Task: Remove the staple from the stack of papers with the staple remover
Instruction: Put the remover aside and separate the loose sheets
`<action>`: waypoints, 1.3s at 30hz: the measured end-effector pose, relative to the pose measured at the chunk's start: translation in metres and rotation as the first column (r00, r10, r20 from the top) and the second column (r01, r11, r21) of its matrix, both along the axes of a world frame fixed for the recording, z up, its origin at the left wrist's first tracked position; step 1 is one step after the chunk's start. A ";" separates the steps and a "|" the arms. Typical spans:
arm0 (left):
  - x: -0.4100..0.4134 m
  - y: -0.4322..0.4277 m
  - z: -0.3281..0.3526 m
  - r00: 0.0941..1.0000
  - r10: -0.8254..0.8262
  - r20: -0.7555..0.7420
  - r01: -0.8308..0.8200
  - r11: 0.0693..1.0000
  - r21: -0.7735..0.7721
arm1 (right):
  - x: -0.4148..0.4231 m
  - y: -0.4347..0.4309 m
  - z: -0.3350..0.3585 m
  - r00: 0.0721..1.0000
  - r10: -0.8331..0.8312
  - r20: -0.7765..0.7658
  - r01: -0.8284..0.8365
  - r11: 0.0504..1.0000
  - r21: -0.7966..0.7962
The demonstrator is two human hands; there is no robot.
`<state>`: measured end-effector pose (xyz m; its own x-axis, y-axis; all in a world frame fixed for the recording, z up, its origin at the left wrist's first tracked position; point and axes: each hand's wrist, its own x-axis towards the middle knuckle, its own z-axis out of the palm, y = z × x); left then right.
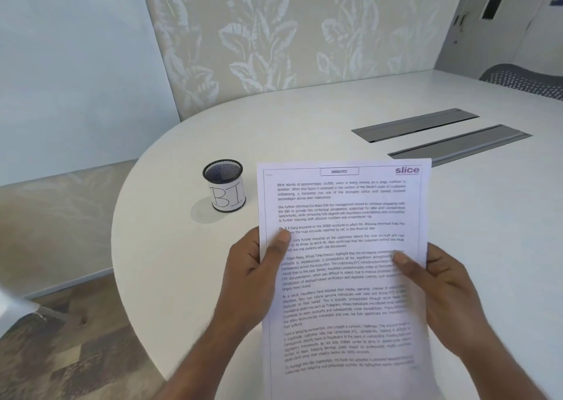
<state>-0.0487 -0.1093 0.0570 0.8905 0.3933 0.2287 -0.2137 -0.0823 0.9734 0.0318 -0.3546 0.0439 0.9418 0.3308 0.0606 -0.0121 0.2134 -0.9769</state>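
I hold a stack of printed papers (344, 216) upright above the white table (189, 271), headed "MINUTES" with a "slice" logo. My left hand (256, 274) grips its left edge, thumb on the front page. My right hand (438, 290) grips the right edge the same way. A thin dark mark near the top left corner may be the staple (268, 174); it is too small to be sure. No staple remover is in view.
A black mesh cup (224, 186) with a paper label reading "BI" stands on the table left of the papers. Two grey cable-slot covers (417, 124) lie farther back right. A mesh chair back (524, 82) shows at the far right.
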 end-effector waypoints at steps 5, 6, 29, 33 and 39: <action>-0.003 -0.009 -0.002 0.994 0.103 -0.025 -0.104 0.994 -0.021 | -0.007 0.015 -0.002 0.855 -0.419 0.305 0.507 0.799 -0.323; -0.004 -0.012 -0.001 0.991 0.132 -0.017 -0.133 0.991 -0.008 | -0.011 0.020 0.002 0.788 -0.468 0.401 0.598 0.735 -0.318; 0.000 0.006 0.026 0.947 0.318 -0.047 -0.321 0.944 -0.080 | -0.043 0.034 0.083 0.986 0.153 -0.070 -0.141 0.978 0.154; -0.001 0.026 0.011 0.976 0.007 -0.219 -0.064 0.964 -0.256 | -0.038 0.028 0.079 0.980 0.160 -0.120 -0.137 0.974 0.180; -0.008 -0.012 -0.002 0.922 0.386 -0.020 -0.370 0.896 0.247 | -0.040 0.035 0.080 1.000 0.015 -0.001 -0.015 0.990 0.138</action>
<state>-0.0563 -0.1212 0.0554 0.7019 0.6457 0.3007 -0.0564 -0.3705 0.9271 -0.0081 -0.3196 0.1238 0.9370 0.3332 0.1046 -0.0184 0.3461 -0.9380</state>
